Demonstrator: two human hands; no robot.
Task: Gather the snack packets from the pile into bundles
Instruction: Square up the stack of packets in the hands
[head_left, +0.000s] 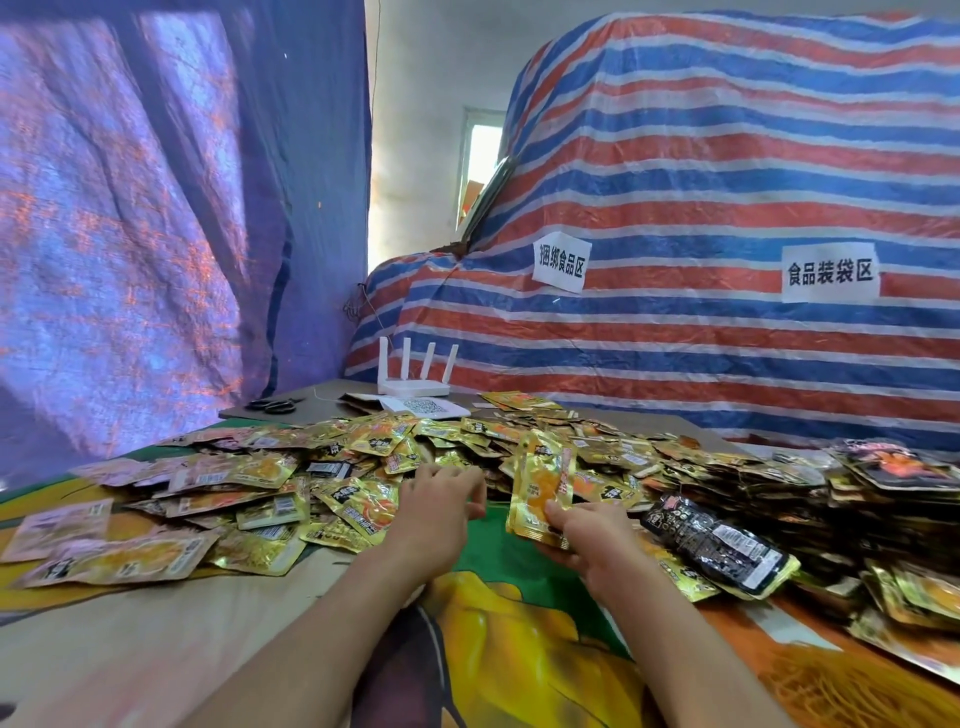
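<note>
Striped tarp (727, 182): I see it rising well beyond all fingertips.
Packet pile (291, 467): gold packets, spread ahead and left of the left fingers.
Left hand (436, 512): fingers loosely spread, tips at the pile's near edge.
Right hand (587, 535): thumb and fingers pinch the held bundle's lower end.
Held bundle (543, 483): gold packets, upright above the right fingers.
Black packet (717, 540): just right of the right fingers.
</note>
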